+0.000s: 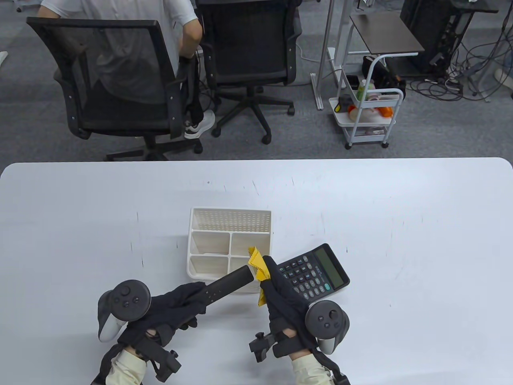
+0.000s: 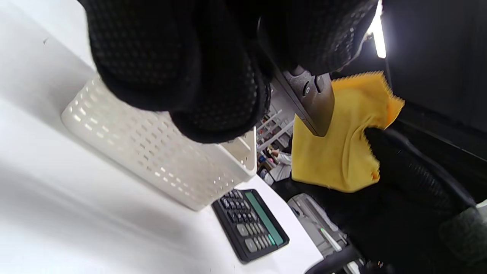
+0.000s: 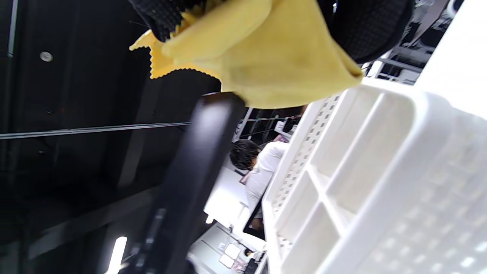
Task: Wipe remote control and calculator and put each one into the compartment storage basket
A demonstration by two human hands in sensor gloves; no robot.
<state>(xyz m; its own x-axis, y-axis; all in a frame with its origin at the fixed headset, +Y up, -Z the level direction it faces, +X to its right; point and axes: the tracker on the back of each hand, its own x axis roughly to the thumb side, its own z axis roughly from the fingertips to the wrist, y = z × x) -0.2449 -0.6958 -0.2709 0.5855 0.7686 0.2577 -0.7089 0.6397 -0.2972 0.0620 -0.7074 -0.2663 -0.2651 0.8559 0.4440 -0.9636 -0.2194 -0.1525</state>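
Observation:
My left hand (image 1: pixel 182 302) grips the near end of a long black remote control (image 1: pixel 228 285) and holds it slanted above the table, its far end over the front of the white compartment basket (image 1: pixel 230 218). My right hand (image 1: pixel 276 286) pinches a yellow cloth (image 1: pixel 257 265) against the remote's far tip (image 2: pixel 315 102). In the right wrist view the cloth (image 3: pixel 266 49) hangs over the remote (image 3: pixel 190 182), with the basket (image 3: pixel 380 198) and its empty compartments beside it. A black calculator (image 1: pixel 314 272) lies flat on the table just right of the basket, partly hidden by my right hand.
The white table (image 1: pixel 400 224) stretches wide on both sides of the basket. Beyond its far edge stand two black office chairs (image 1: pixel 120 80), one with a person seated, and a small white cart (image 1: pixel 368 116).

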